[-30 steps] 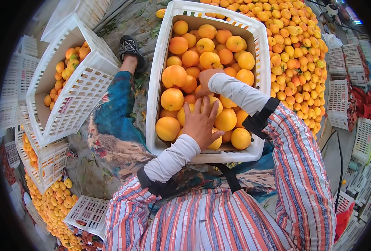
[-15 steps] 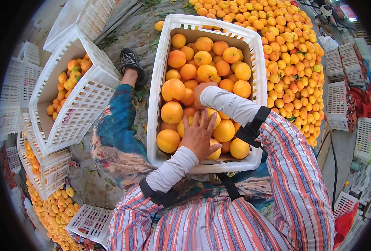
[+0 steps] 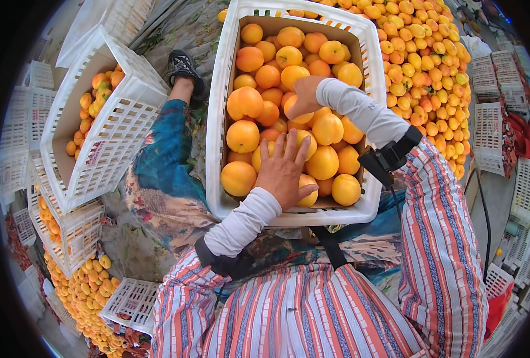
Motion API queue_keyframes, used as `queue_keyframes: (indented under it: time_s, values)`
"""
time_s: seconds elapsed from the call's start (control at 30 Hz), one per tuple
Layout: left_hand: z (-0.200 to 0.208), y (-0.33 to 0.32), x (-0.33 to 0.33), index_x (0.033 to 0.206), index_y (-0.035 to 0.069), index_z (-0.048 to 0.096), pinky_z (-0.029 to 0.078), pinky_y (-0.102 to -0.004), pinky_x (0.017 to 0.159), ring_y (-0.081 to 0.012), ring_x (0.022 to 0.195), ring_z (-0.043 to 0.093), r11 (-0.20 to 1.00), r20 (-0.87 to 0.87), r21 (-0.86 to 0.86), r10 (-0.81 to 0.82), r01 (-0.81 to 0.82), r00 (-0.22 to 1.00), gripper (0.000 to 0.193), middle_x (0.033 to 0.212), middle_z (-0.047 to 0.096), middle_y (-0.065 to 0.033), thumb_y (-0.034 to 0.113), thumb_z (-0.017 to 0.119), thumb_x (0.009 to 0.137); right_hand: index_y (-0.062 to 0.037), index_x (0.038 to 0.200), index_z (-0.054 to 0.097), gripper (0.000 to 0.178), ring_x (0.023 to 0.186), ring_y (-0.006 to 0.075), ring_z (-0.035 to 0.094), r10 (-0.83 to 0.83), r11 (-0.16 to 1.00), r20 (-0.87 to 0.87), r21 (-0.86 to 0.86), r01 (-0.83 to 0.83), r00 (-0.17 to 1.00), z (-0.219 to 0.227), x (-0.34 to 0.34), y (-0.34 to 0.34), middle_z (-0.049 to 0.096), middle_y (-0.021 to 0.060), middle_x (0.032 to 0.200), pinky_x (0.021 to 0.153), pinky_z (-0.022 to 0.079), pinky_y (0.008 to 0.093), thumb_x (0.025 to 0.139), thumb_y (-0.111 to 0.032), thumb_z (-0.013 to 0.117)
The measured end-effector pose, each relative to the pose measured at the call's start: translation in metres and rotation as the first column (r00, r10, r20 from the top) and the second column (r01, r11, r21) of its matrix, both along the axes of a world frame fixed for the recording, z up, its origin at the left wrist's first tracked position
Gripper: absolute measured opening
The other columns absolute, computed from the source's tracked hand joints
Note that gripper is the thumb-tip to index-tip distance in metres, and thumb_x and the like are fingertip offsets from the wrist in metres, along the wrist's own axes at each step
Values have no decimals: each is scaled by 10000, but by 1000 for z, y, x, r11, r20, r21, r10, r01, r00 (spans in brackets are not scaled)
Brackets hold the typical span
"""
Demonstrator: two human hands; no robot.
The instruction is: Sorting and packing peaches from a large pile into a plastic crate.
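Observation:
A white slatted plastic crate [image 3: 214, 137], lined with brown cardboard, stands in front of me, filled with orange-yellow apricots [image 3: 244, 102]. My left hand [image 3: 281, 173] lies over the fruit near the crate's front, palm down with its fingers spread. Farther in, my right hand [image 3: 306, 95] is bent down with its fingers curled around an apricot [image 3: 296, 111] among the others. Its fingertips are partly hidden by the hand itself.
A large heap of loose apricots [image 3: 423, 77] lies beyond and right of the crate. At the left, a tilted white crate [image 3: 118, 131] holding apricots rests above another crate [image 3: 80, 230]. More apricots [image 3: 88, 292] lie at lower left, beside a smaller white basket [image 3: 132, 304].
My right hand has shifted slightly away from my left hand, toward the right and far side of the crate. The left hand stays spread on the fruit. The whole view has shifted a little.

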State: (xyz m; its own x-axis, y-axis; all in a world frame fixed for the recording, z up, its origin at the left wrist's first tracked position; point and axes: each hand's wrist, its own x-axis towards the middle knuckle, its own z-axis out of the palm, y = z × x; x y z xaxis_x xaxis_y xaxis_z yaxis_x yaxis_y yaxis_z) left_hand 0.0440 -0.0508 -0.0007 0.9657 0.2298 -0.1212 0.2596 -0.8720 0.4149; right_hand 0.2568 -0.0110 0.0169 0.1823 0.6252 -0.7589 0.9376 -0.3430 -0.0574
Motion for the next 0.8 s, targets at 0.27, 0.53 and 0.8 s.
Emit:
queue_keyframes:
  time_s: [0.27, 0.53, 0.8]
  values:
    - [-4, -6, 2, 1409, 94, 244, 168, -538, 1054, -337, 1291, 274, 1000, 4, 17, -18, 18, 1000, 925, 1418, 257, -192, 564, 631, 713, 13, 1161, 462, 588, 792, 148, 609, -418, 866, -280, 166, 472, 864, 160, 113, -101, 593, 108, 974, 552, 539, 252, 732, -351, 632]
    - [1, -8, -3, 1407, 99, 240, 136, -527, 1069, -335, 1302, 259, 999, 3, 19, 30, -30, 1000, 920, 1426, 248, -175, 538, 648, 709, -37, 1204, 449, 616, 716, 87, 548, -739, 433, -454, 245, 868, 497, 72, 161, -287, 577, 52, 942, 541, 471, 212, 742, -372, 681]
    - [5, -19, 14, 1412, 84, 234, 127, -540, 1056, -339, 1318, 255, 999, 5, 48, 20, -21, 1000, 943, 1446, 238, -172, 519, 661, 693, 30, 1137, 521, 648, 819, 220, 616, -858, 237, -336, 414, 879, 390, -89, 155, -371, 614, 143, 971, 683, 531, 322, 672, -364, 741]
